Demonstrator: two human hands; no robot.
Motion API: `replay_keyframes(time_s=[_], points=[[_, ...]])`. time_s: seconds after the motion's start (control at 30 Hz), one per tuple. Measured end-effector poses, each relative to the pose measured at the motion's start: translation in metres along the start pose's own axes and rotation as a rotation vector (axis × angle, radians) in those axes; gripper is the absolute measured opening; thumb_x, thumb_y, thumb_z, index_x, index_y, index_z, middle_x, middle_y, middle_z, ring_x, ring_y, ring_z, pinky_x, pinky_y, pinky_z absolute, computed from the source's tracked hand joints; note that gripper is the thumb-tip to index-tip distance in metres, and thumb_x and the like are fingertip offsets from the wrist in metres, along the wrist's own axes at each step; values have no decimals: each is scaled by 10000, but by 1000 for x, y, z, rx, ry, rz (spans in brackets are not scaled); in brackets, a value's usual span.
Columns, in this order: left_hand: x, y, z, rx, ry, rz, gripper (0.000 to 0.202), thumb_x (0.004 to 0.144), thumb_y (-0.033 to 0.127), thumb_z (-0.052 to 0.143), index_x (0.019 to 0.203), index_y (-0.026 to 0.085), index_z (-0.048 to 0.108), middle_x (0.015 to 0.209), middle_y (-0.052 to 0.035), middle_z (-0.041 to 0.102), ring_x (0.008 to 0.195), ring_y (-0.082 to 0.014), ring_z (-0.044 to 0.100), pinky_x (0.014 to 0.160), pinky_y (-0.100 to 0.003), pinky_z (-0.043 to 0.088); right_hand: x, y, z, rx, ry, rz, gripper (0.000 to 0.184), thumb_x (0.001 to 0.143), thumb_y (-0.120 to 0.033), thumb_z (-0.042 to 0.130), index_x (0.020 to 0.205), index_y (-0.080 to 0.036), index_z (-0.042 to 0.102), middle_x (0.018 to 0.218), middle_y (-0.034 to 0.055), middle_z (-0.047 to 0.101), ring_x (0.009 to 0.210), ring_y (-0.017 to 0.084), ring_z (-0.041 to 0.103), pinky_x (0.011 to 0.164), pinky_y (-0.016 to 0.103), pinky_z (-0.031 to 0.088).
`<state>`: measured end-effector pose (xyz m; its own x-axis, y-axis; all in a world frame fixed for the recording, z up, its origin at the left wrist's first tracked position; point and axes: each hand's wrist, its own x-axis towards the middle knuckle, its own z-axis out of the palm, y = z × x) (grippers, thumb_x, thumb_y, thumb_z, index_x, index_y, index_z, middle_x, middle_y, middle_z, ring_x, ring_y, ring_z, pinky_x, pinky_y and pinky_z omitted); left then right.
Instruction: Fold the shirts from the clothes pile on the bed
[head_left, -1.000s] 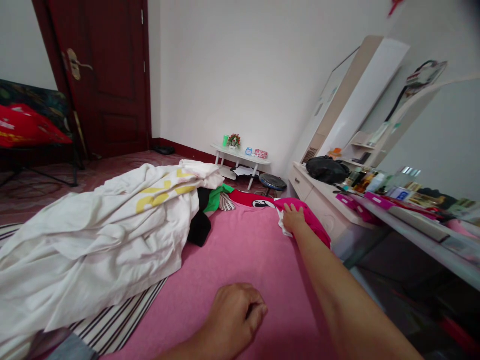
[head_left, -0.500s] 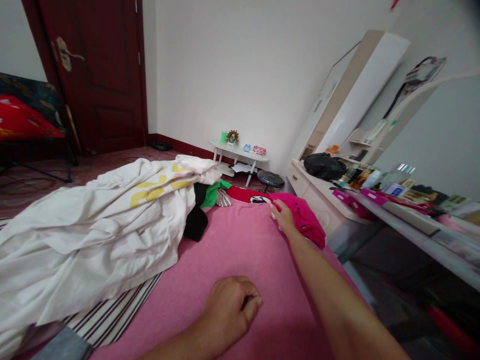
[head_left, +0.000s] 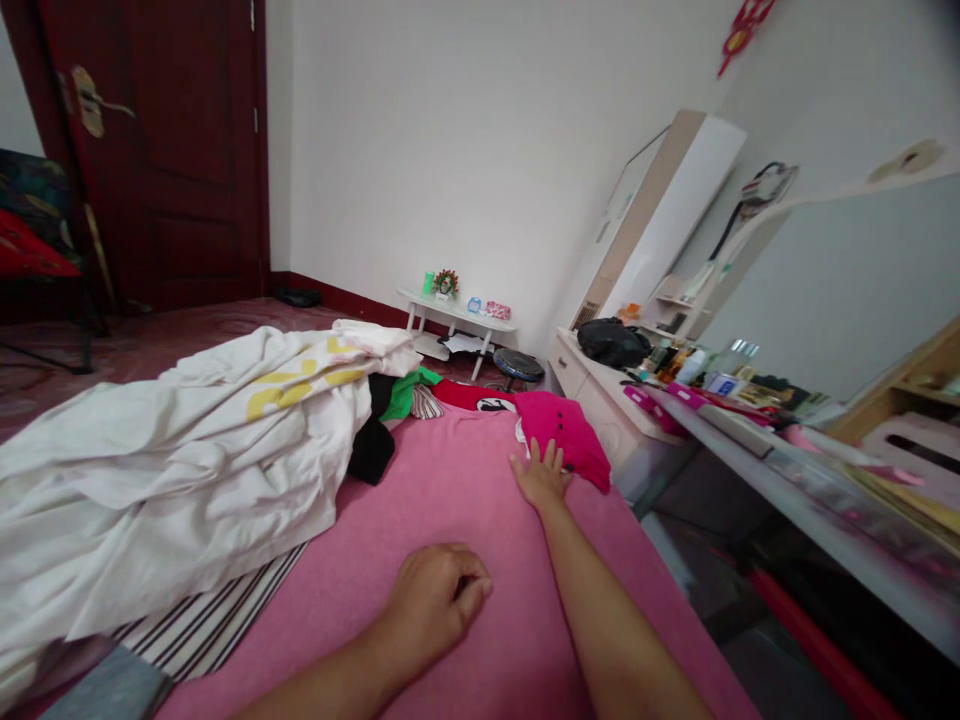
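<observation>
My right hand (head_left: 543, 476) lies with fingers spread at the near edge of a folded hot-pink garment (head_left: 562, 430), its fingertips against the cloth. A bit of white shows beside them at the garment's left edge. On the pink bed cover (head_left: 442, 480), my left hand (head_left: 442, 590) rests loosely curled, thumb near the forefinger, with nothing visible in it. Left of both hands is a heap of white cloth with yellow print (head_left: 247, 440). A striped cloth (head_left: 217, 610) sticks out from under it.
Black cloth (head_left: 371, 450), green cloth (head_left: 405, 393) and red cloth (head_left: 461, 393) lie at the bed's far end. To the right stands a dressing table (head_left: 600, 395) with a black bag (head_left: 613, 342) and bottles. Beyond the bed are a round stool (head_left: 517, 364) and a low white table (head_left: 457, 312).
My right hand has drawn back from the hot-pink garment's far left side to its near edge, and its fingers have spread. The garment now lies flatter. My left hand stays curled on the bed.
</observation>
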<state>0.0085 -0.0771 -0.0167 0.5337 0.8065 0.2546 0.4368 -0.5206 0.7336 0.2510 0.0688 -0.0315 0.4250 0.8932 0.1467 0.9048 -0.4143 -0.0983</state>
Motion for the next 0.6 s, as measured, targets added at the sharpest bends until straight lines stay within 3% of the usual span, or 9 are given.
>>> replay_keyframes(time_s=[0.23,0.37,0.6], points=[[-3,0,-1,19,13,20,204,833,235,501,770,197,691,789,-9,693,731,-150,613,691,-230,395,-61,-9,-13,8,-37,-75,734,906,-622,248,1485,-173,294,1576,169,132,1430,363,124,1108,522,127],[-5,-2,1,40,28,47,218,840,250,496,786,183,696,803,-20,700,736,-155,610,693,-230,399,-97,-16,-19,22,-61,-144,714,911,-607,262,1483,-182,302,1559,145,222,1436,314,148,1125,479,126],[-11,-3,-2,80,40,149,246,865,239,463,801,162,687,789,-19,695,709,-146,595,674,-228,397,-153,-26,-25,34,-52,-177,673,926,-581,252,1486,-209,291,1557,127,236,1430,312,170,1110,516,140]])
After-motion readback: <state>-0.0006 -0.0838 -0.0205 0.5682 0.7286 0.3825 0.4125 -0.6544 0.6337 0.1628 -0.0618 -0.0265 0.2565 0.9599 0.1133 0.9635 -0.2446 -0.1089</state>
